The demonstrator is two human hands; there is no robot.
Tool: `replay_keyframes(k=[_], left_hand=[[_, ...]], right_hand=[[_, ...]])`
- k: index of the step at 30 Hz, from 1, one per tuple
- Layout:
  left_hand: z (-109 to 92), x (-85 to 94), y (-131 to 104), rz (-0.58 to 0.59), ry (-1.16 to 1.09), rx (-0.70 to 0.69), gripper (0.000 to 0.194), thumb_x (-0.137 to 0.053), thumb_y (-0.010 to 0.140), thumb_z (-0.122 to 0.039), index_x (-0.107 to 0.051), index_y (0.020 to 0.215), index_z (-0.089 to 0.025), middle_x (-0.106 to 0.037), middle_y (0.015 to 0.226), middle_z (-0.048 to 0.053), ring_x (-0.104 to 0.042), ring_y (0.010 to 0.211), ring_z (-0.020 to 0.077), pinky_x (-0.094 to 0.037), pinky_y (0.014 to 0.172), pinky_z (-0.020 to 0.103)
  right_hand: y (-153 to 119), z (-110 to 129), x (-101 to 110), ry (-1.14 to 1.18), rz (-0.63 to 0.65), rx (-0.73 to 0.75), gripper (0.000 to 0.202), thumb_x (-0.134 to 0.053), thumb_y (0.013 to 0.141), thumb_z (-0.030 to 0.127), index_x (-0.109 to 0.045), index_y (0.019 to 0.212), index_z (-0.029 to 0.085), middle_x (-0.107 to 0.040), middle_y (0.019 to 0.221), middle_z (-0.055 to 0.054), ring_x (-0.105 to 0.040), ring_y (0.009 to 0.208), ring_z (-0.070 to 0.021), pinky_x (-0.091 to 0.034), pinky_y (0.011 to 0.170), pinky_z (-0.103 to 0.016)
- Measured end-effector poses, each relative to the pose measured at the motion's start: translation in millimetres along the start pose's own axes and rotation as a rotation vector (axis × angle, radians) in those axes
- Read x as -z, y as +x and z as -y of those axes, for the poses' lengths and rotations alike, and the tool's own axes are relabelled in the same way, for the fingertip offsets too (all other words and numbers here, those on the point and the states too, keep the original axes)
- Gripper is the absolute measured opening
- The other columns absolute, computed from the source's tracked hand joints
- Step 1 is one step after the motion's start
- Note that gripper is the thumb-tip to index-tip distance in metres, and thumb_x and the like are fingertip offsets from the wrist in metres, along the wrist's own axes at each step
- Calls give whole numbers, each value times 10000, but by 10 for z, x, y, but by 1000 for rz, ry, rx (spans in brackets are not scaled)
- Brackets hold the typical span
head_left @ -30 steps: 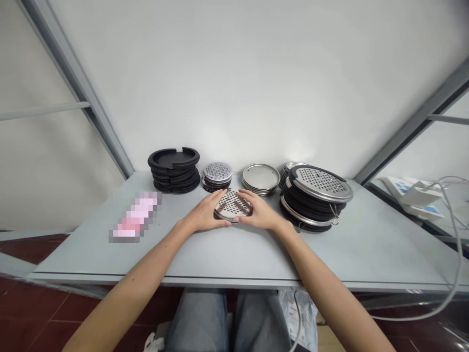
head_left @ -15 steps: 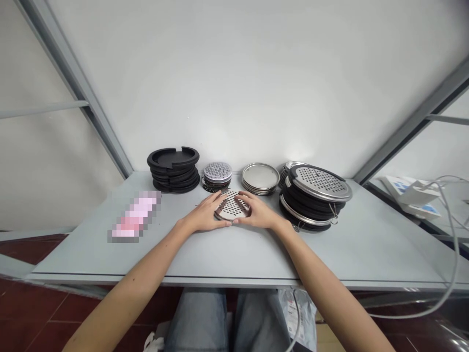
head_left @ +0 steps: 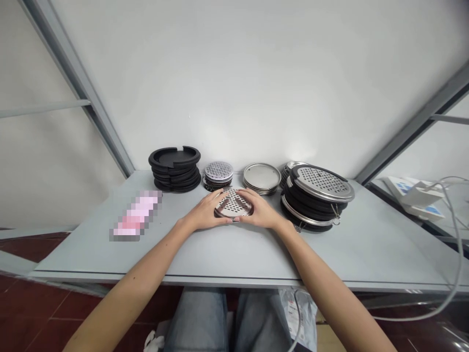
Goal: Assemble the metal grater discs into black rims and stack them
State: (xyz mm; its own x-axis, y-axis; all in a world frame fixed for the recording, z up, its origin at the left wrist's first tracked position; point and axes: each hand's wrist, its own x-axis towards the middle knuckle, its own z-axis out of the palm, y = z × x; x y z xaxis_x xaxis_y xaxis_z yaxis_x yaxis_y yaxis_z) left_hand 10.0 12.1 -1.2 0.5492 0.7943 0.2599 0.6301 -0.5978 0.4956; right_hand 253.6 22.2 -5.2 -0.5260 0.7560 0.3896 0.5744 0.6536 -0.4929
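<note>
A round perforated metal plate (head_left: 234,203) lies low over the table in front of me. My left hand (head_left: 209,212) curves around its left rim, thumb along the near edge and fingers at the far left. On the opposite side my right hand (head_left: 258,211) wraps the right rim in the same way. Both thumb tips nearly meet at the near edge. Just behind the plate stand a small stack of silver discs with holes (head_left: 219,171) and a stack of plain shallow metal discs (head_left: 261,176). My palms hide the plate's side edges.
Notched black round holders (head_left: 175,168) are stacked at the back left. A blurred pink object (head_left: 136,215) lies left. To the right stands a stack of black holders with perforated tops and wire clasps (head_left: 315,200), metal pieces (head_left: 293,166) behind it. A white cable (head_left: 456,274) hangs right.
My hands have closed slightly further around the plate's rim, with the right hand's fingers drawn a little outward. The whole view has shifted very slightly; the stacks stand as before.
</note>
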Motion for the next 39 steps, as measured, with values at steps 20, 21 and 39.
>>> replay_keyframes(k=[20, 21, 39], left_hand=[[-9, -41, 2, 171, 135, 69, 917, -623, 758, -654, -296, 1497, -221, -177, 1592, 109, -135, 1460, 358, -170, 1177, 491], [-1, -46, 2, 168, 136, 69, 913, -618, 763, -655, -297, 1497, -219, -175, 1592, 112, -135, 1460, 361, -174, 1175, 494], [104, 13, 72, -237, -140, 17, 550, -401, 971, -485, -397, 1417, -163, -591, 1309, 149, -576, 1185, 267, -439, 1005, 419]], right_hand=[[8, -111, -38, -63, 120, -44, 926, -729, 650, 622, -466, 1366, 97, -524, 1330, -207, -490, 1248, -348, -384, 1064, -497], [10, -111, -39, -61, 112, -41, 923, -735, 648, 614, -471, 1362, 92, -521, 1336, -210, -491, 1248, -346, -380, 1068, -496], [29, -160, 60, 125, -322, 26, 304, -651, 817, 267, -674, 1111, 193, -719, 1053, -83, -670, 961, -231, -503, 906, -381]])
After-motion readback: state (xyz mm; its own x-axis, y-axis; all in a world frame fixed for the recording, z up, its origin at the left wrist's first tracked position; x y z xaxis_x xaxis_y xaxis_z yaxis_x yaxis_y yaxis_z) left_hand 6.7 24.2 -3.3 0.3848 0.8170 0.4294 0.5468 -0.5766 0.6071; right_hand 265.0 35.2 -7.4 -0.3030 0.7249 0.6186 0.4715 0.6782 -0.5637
